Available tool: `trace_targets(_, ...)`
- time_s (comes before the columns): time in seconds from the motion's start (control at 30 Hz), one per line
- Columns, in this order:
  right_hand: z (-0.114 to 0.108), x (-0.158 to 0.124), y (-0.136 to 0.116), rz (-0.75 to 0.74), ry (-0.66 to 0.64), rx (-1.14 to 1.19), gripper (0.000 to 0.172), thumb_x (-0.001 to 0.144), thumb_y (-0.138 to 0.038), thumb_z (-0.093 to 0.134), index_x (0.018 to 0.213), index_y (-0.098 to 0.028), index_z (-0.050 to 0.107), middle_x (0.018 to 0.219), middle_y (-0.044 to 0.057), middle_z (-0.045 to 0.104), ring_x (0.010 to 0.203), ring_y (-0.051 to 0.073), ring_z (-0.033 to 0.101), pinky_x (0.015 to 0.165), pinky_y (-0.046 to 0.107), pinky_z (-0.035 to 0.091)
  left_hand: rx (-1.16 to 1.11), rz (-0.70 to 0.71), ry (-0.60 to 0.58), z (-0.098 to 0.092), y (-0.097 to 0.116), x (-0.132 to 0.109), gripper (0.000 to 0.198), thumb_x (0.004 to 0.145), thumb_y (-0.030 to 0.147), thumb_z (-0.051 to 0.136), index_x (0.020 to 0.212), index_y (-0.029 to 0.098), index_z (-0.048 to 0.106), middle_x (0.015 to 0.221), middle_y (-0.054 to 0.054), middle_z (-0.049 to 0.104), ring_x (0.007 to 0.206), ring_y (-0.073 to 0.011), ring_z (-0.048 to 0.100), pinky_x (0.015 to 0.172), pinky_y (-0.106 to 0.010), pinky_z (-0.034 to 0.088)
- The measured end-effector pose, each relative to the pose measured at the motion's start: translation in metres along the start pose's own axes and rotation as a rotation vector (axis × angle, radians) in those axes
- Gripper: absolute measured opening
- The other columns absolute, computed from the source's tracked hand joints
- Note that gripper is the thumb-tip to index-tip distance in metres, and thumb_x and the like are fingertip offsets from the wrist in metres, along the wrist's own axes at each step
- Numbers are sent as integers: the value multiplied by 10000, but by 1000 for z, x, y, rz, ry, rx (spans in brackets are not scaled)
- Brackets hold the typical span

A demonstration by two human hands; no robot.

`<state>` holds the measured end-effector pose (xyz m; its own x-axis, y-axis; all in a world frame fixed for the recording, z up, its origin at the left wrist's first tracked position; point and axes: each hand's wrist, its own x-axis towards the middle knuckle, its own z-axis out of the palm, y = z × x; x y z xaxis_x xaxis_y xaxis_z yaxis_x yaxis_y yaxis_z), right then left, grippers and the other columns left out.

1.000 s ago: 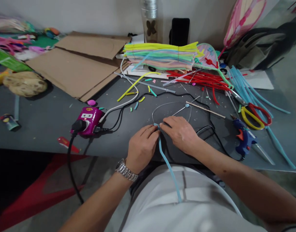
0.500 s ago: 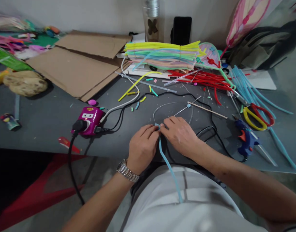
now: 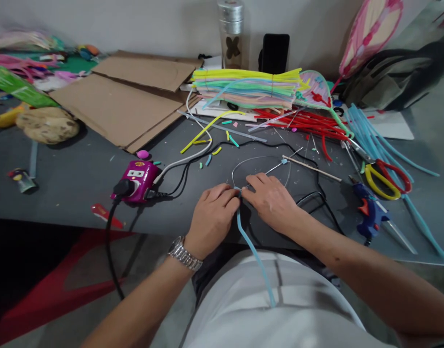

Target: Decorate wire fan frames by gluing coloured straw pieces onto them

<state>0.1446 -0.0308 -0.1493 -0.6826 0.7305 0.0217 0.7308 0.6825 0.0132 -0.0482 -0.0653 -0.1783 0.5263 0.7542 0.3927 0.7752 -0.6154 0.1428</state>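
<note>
Near the table's front edge my left hand (image 3: 216,212) pinches a light blue pipe cleaner (image 3: 254,249), whose long end hangs down over the white shirt. Close beside it, my right hand (image 3: 271,200) has its fingers closed at the same spot, where the pipe cleaner meets a thin wire hoop (image 3: 240,162). The fingertips hide the exact join. The hoop lies beyond both hands, crossed by a straight wire. A small light blue wrap (image 3: 284,161) sits on its far side, touching the end of a thin wooden stick (image 3: 312,169).
At right lie a blue glue gun (image 3: 369,210), scissors (image 3: 383,179) and blue pipe cleaners (image 3: 374,137). Red pipe cleaners (image 3: 302,122) and a multicoloured bundle (image 3: 247,87) lie behind. A purple power adapter (image 3: 137,181) with cords and cardboard (image 3: 124,108) are at left.
The view has shifted slightly, so the table things appear a little lower and further right. Both hands keep their closed hold near the hoop with hardly any movement.
</note>
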Motion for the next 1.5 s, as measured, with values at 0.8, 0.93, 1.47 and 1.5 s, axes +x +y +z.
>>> trace_targets(0.8, 1, -2, 5, -2, 0, 17, 279, 982, -87, 467, 1120, -185, 689, 1229, 137, 622, 1061, 268, 511, 802, 379, 346, -38, 32, 33, -1, -6, -1, 133, 994, 160, 549, 964, 181, 677, 1136, -62, 768, 1163, -259, 603, 890, -406, 438)
trace_targets(0.93, 0, -2, 6, -2, -1, 35, 289, 984, -83, 450, 1104, -182, 693, 1225, 139, 623, 1062, 268, 511, 808, 378, 351, -12, 35, 6, -2, -6, -1, 145, 1007, 173, 532, 1005, 191, 676, 1062, -58, 773, 1144, -249, 619, 887, -414, 431)
trace_targets(1.47, 2, -55, 43, 139, 403, 357, 328, 951, -102, 475, 1215, -145, 665, 1253, 141, 703, 1193, 227, 616, 993, 379, 466, 3, 47, 0, -2, -9, -2, 171, 1019, 180, 490, 1014, 224, 656, 1077, -23, 789, 1070, -240, 640, 848, -422, 392)
trace_targets(1.5, -2, -76, 52, 267, 459, 332, 296, 963, -143, 484, 1197, -150, 666, 1207, 139, 718, 1154, 231, 635, 973, 380, 478, -3, 56, 4, -2, -10, -3, 182, 1016, 187, 484, 1036, 236, 658, 1101, -23, 788, 1077, -249, 640, 854, -430, 390)
